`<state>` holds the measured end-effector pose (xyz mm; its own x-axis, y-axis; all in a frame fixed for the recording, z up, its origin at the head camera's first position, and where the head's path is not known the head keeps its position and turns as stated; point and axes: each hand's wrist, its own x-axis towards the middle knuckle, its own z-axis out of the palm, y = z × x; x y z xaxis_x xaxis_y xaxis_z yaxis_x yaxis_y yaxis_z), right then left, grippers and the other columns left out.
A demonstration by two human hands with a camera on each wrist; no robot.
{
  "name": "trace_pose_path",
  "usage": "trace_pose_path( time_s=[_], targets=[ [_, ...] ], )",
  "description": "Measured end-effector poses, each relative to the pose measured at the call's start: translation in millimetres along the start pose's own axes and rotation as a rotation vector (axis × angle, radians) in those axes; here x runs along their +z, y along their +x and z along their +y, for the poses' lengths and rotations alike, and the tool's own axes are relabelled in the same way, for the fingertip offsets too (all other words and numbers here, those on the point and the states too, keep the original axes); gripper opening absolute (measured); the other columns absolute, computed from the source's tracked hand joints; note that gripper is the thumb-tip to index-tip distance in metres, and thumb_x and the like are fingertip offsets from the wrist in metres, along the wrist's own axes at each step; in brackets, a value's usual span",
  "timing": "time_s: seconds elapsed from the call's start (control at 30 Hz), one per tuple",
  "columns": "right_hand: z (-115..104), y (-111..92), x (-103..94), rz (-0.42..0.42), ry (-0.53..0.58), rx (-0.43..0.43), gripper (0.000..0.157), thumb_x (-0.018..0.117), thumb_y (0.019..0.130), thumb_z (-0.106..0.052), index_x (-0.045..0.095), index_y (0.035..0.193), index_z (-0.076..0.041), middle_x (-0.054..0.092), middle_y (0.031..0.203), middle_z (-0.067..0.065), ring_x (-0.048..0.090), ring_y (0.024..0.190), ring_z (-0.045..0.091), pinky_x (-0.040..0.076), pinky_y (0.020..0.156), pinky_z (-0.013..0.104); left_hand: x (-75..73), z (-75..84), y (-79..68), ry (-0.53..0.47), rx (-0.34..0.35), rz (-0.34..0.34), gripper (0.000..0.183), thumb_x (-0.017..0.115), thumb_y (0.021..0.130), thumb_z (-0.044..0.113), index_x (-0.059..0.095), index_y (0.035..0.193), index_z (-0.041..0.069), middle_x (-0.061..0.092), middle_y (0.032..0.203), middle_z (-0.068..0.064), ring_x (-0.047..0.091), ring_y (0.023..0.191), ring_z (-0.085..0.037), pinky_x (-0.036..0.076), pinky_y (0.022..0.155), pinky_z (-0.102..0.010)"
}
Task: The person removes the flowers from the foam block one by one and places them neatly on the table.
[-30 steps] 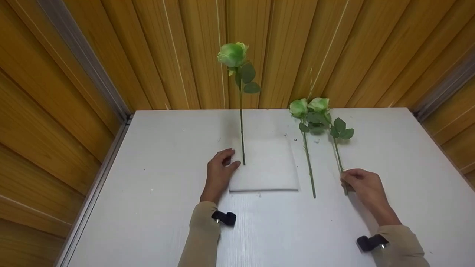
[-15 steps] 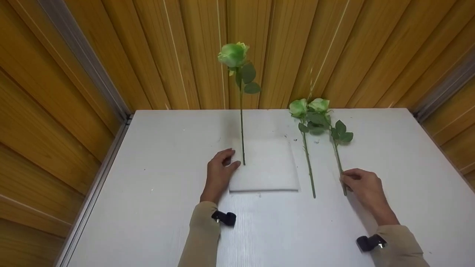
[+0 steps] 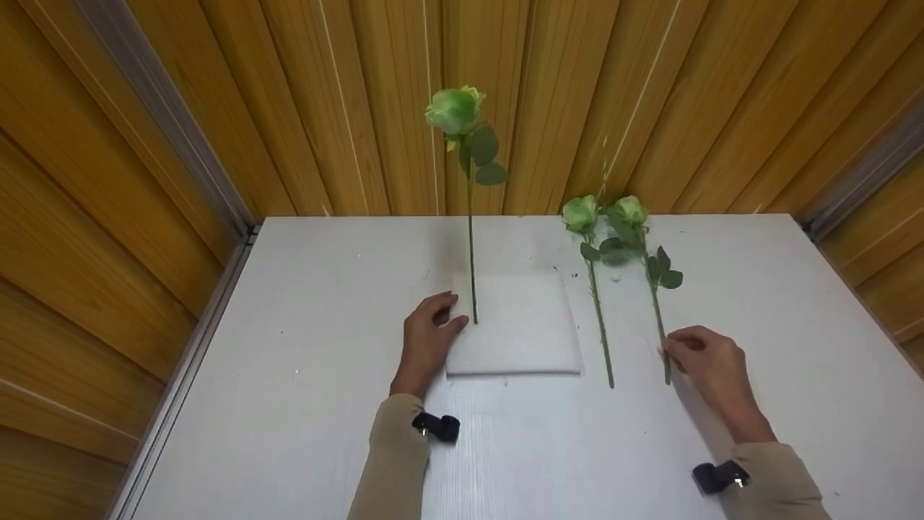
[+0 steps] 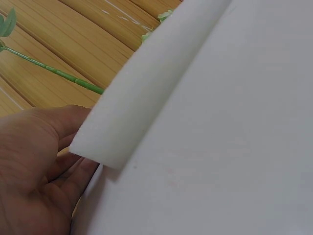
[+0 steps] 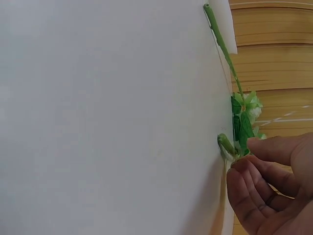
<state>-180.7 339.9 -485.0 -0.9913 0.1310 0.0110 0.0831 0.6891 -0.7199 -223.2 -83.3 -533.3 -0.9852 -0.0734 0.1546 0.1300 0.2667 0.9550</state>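
Observation:
A green rose (image 3: pixel 456 112) stands upright with its stem in a flat white foam block (image 3: pixel 516 339). At the block's left edge rests my left hand (image 3: pixel 427 341), thumb and fingertips apart and against its side near the stem. The left wrist view shows the foam's side face (image 4: pixel 122 112) with the left hand (image 4: pixel 34 161) at its corner. My right hand (image 3: pixel 711 368) pinches the lower stem of a lying rose (image 3: pixel 653 303) between thumb and fingers. Another rose (image 3: pixel 599 310) lies just left of it. In the right wrist view, the pinched stem's cut end (image 5: pixel 225 143) pokes past the right hand (image 5: pixel 269 181).
Both hands are over a white table (image 3: pixel 325 404). Behind it rises a wood-patterned panel wall (image 3: pixel 361 108), with a metal frame rail (image 3: pixel 195 354) along the left side. Small dark specks (image 3: pixel 574 274) lie behind the foam block.
The rose in my right hand has turned slightly; its bloom shifts right, away from the neighbouring bloom, and its stem end shifts a little left. My left hand stays in place.

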Motion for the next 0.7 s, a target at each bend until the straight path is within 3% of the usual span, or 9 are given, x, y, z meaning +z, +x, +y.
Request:
trace_pose_path(
  time_s=[0.17,0.47,0.7],
  targets=[
    [-7,0,2.9,0.036,0.009,-0.046,0.028,0.073,0.103,-0.02,0.073,0.118,0.004,0.075,0.103,0.014,0.066,0.085,0.008,0.054,0.068,0.015,-0.4,-0.3,-0.1,-0.001,0.012,0.006,0.043,0.081,0.095,0.006,0.07,0.135,-0.002,0.063,0.144,-0.014,0.065,0.124,-0.027,0.055,0.105,-0.035],
    [-30,-1,11.2,0.064,0.018,-0.13,0.027,0.075,0.102,-0.021,0.075,0.119,0.001,0.076,0.107,0.015,0.064,0.091,0.011,0.05,0.071,0.012,0.4,1.2,0.0,0.015,-0.013,0.011,0.043,0.082,0.095,0.008,0.07,0.136,0.001,0.063,0.145,-0.011,0.064,0.125,-0.025,0.054,0.105,-0.034],
    [-43,0,20.5,0.073,0.053,-0.167,0.028,0.074,0.103,-0.024,0.076,0.119,-0.002,0.077,0.109,0.013,0.063,0.091,0.0,0.049,0.079,0.011,0.5,2.2,-1.3,0.014,0.001,0.006,0.043,0.081,0.095,0.007,0.069,0.136,0.0,0.063,0.144,-0.013,0.064,0.125,-0.027,0.054,0.105,-0.033]
  ],
)
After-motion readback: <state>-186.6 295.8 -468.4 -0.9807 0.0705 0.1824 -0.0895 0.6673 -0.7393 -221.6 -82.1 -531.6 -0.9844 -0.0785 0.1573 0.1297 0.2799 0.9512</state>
